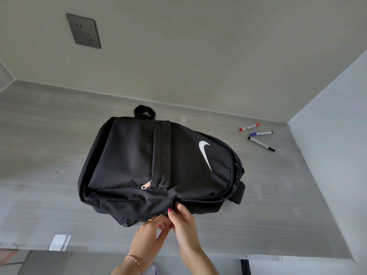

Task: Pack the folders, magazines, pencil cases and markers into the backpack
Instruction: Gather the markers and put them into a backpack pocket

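Note:
A black backpack (158,165) with a white swoosh lies flat on the grey table, its front pocket zipper closed and its top end pointing right. Both hands meet at its near edge. My left hand (151,229) pinches the black fabric there, a ring on one finger. My right hand (182,219) grips the same edge just to the right, thumb on top. What the fingers hold exactly, fabric or a zipper pull, is hidden. Three markers lie at the far right: a red one (249,127), a blue one (261,133) and a black one (261,144).
The grey table (49,155) fills a wall recess, with walls behind and to the right. A wall socket (83,31) sits on the back wall. A white card-like object (59,242) lies at the table's near left edge.

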